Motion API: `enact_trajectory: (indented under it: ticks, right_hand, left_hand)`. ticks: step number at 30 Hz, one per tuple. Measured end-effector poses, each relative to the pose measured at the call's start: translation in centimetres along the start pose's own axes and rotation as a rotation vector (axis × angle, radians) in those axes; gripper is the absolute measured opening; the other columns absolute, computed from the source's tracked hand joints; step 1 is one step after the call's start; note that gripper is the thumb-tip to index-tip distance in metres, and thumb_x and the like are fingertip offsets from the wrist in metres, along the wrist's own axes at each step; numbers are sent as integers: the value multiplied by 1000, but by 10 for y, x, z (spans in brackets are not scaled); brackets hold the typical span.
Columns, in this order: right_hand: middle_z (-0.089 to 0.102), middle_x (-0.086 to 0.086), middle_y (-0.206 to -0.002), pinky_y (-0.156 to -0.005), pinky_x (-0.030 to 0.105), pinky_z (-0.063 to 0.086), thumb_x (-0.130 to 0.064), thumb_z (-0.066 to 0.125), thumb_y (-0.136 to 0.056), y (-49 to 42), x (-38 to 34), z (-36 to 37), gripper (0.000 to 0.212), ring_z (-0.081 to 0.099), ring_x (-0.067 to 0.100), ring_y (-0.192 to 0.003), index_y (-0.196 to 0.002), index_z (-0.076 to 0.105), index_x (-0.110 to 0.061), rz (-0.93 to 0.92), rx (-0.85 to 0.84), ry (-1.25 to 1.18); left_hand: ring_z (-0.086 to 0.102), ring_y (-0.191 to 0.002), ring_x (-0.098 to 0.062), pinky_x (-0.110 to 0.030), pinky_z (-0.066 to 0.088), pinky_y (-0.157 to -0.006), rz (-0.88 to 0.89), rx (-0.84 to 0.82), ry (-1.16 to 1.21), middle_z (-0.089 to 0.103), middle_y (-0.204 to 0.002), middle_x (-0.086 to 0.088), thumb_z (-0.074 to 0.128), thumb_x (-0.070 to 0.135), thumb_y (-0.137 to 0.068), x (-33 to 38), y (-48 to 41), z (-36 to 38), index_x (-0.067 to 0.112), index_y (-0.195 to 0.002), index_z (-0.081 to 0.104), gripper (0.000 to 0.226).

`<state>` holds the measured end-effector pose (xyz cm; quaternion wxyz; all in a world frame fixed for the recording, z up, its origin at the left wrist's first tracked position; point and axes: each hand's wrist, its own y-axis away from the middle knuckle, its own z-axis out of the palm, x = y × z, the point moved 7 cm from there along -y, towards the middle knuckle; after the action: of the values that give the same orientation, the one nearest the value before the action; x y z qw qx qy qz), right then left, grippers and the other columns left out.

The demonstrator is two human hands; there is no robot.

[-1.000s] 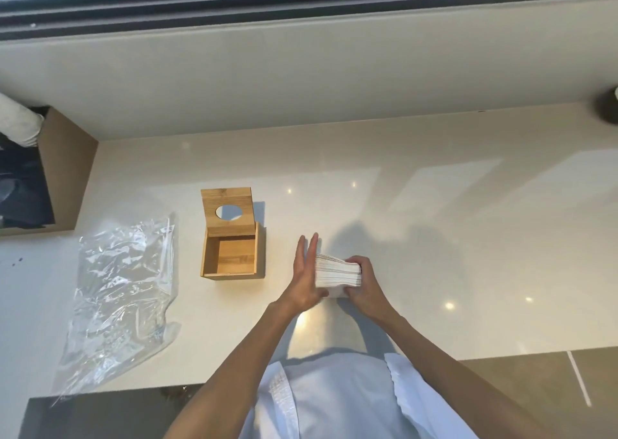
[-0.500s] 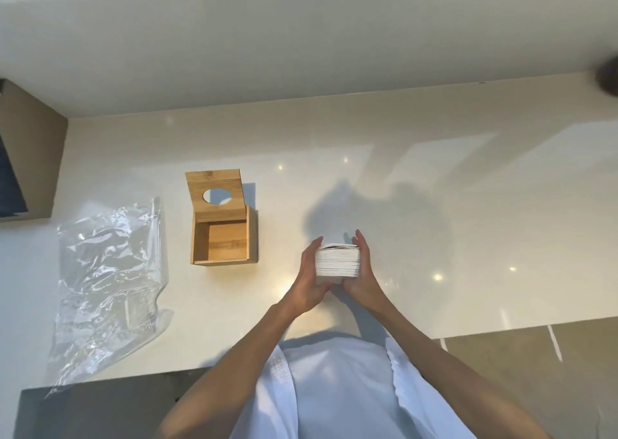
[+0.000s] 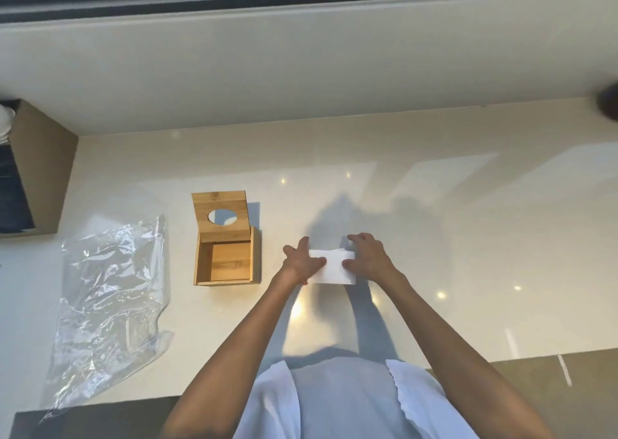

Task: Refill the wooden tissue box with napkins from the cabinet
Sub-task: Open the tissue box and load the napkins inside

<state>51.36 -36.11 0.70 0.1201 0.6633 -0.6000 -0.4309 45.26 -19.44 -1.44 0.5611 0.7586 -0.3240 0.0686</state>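
Turned flat since a moment ago, the napkin stack [image 3: 332, 267] now shows its broad white face, gripped at either end by the left hand [image 3: 302, 260] and right hand [image 3: 366, 257], fingers curled over its edges above the cream bench [image 3: 434, 224]. Just left stands the wooden tissue box [image 3: 225, 254], lid [image 3: 220, 217] raised, beside a crumpled clear plastic wrapper [image 3: 110, 301].

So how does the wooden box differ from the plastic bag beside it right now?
The wooden tissue box is rigid, opaque and brown, standing square with its holed lid tipped up; the plastic bag is clear, crumpled and lying flat. The box sits nearer the hands than the bag. Both look empty, rest on the counter, and neither is touched.
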Motion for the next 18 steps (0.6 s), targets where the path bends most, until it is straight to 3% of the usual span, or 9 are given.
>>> enact_trajectory:
  ticks: [2,4,7,9,11,13,15,18]
  right_hand:
    - [33,-2,-154,-111,37,34,-34,66,-85,-5,-23,-5,68,29,21,-142,-147,40,-23,-107,-97,201]
    - [46,-8,-145,-99,32,40,-38,67,-84,-10,-39,-3,61,44,17,-132,-141,47,-27,-139,-196,352]
    - [60,-7,-123,-75,28,38,-32,67,-82,-15,-57,2,41,58,18,-110,-122,59,-26,-215,-166,588]
    - [61,-1,-117,-71,28,37,-26,63,-83,-13,-65,6,34,60,22,-105,-116,61,-21,-274,-101,693]
    - [59,3,-116,-72,30,38,-24,58,-85,-8,-67,10,32,59,26,-106,-116,58,-16,-295,-58,728]
    - [56,3,-119,-76,32,42,-28,58,-85,-4,-62,16,37,56,26,-110,-120,54,-17,-270,-63,714]
    - [54,3,-120,-80,33,44,-33,63,-83,1,-58,22,44,55,25,-112,-123,52,-18,-255,-49,718]
    - [59,4,-113,-72,32,40,-30,66,-80,11,-62,27,38,58,26,-103,-114,58,-16,-290,82,757]
  left_hand:
    - [58,-111,-39,-40,55,-86,-20,25,-104,27,-144,-15,54,45,-90,3,5,-10,27,-153,12,78]
    - [54,-120,-37,-42,49,-95,53,142,-173,44,-140,-16,49,43,-92,10,19,-28,21,-150,25,67]
    - [62,-104,-30,-37,50,-84,302,541,-54,69,-109,-11,43,22,-94,14,61,-77,12,-122,57,33]
    - [60,-98,-29,-37,47,-81,416,867,5,68,-101,-8,43,11,-92,0,97,-117,9,-107,63,25]
    - [54,-99,-33,-40,44,-85,384,1092,7,62,-104,-13,45,8,-89,-29,116,-148,7,-110,60,26]
    - [47,-112,-39,-45,39,-95,171,1069,11,55,-119,-20,50,11,-88,-66,107,-168,7,-127,51,39]
    - [42,-126,-42,-49,34,-104,-29,841,82,47,-135,-22,55,21,-91,-99,88,-173,8,-142,37,56]
    - [53,-121,-39,-44,44,-99,10,543,282,56,-130,-19,53,13,-91,-118,69,-166,4,-137,39,49]
